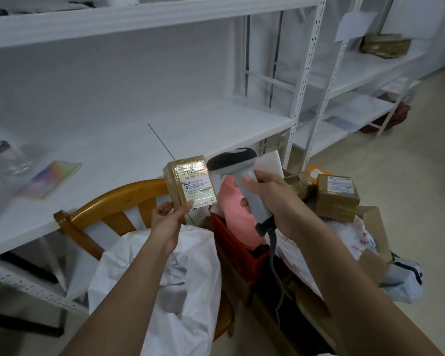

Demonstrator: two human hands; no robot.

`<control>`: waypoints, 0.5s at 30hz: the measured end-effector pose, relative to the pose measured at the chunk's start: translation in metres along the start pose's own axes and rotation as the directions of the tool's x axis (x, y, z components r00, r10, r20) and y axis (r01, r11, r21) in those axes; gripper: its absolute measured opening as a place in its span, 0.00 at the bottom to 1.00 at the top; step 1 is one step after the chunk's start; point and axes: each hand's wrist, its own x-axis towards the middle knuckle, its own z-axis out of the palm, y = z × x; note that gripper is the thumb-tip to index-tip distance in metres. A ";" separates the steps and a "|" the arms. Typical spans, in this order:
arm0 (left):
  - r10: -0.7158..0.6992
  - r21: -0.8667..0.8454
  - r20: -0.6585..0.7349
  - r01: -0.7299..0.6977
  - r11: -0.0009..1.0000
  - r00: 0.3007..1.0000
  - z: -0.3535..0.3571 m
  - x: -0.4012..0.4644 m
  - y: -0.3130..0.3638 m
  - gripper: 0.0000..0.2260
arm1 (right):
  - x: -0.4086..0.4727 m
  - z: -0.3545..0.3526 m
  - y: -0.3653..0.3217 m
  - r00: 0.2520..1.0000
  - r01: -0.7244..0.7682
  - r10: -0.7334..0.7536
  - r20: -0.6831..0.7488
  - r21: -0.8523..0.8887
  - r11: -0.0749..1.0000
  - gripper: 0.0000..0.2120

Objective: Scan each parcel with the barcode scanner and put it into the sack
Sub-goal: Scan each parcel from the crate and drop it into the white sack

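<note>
My left hand (167,222) holds a small brown taped parcel (190,182) upright by its lower edge, its white label facing me. My right hand (272,199) grips the handle of a grey and black barcode scanner (235,165), whose head sits right beside the parcel's upper right corner. A red spot of light shows on the label there. Below my hands a white sack (188,286) hangs open on a wooden chair (108,204). More brown parcels (337,196) lie piled to the right.
A white shelf (144,129) runs behind the chair, with a colourful card (50,179) and a clear jar (4,158) on it. A red crate (235,242) stands beside the sack. Further white racks (344,109) with boxes stand at the right, along a pale floor.
</note>
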 end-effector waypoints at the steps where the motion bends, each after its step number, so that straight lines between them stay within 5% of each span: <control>1: -0.005 -0.003 -0.001 0.005 1.000 1.000 0.001 0.001 -0.002 0.34 | -0.002 0.000 -0.002 1.000 0.002 -0.002 -0.003 0.005 1.000 0.11; 15: -0.006 0.084 -0.086 0.013 0.996 0.996 0.003 -0.005 -0.011 0.36 | -0.029 -0.005 -0.024 1.000 0.010 -0.010 0.001 0.052 0.999 0.08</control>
